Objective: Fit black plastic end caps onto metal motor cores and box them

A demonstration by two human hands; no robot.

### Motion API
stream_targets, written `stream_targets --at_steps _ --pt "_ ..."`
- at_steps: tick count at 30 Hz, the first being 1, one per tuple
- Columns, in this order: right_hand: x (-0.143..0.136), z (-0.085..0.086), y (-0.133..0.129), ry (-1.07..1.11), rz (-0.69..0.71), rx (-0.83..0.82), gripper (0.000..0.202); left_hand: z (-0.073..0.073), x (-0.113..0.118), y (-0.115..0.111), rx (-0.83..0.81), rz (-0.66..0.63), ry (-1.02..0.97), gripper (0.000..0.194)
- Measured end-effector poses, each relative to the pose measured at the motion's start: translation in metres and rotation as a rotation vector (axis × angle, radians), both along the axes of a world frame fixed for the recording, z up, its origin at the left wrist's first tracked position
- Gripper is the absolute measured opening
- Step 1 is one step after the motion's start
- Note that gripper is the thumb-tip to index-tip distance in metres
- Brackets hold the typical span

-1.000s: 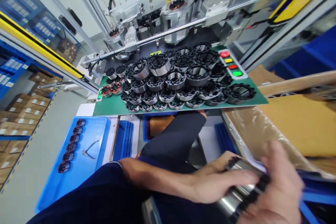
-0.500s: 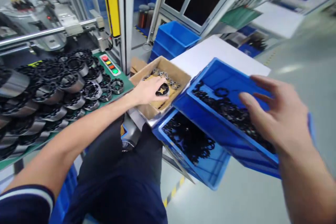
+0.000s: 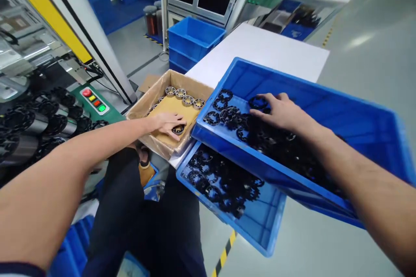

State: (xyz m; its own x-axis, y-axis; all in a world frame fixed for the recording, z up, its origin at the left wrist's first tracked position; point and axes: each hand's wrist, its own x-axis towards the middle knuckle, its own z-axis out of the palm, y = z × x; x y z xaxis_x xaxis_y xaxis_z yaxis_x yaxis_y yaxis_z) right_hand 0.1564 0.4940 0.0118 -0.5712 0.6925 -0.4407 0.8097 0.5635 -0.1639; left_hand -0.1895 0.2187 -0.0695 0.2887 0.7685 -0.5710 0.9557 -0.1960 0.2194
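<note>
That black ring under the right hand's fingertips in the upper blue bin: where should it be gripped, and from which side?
Probably from above, pinching the rim of the black ring: it lies flat at the edge of the pile, its open centre letting one finger hook inside. The right hand already rests on it from the near side; the bin wall blocks the far side.

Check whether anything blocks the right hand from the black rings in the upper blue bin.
Nothing visible does: the right hand already rests on the black rings inside the upper blue bin, fingertips on one ring.
</note>
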Motion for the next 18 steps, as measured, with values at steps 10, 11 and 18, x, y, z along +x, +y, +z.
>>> stream_targets --at_steps 10,11,18 --pt "-0.006 -0.015 -0.006 0.108 0.008 0.058 0.058 0.019 -0.01 0.116 0.163 1.121 0.327 0.073" --pt "-0.005 -0.016 -0.005 0.125 0.007 0.055 0.067 0.017 -0.012 0.122 0.154 1.138 0.345 0.072" --pt "0.006 -0.041 0.004 0.006 0.051 0.07 0.075 0.013 -0.04 0.143 0.11 1.158 0.447 0.068"
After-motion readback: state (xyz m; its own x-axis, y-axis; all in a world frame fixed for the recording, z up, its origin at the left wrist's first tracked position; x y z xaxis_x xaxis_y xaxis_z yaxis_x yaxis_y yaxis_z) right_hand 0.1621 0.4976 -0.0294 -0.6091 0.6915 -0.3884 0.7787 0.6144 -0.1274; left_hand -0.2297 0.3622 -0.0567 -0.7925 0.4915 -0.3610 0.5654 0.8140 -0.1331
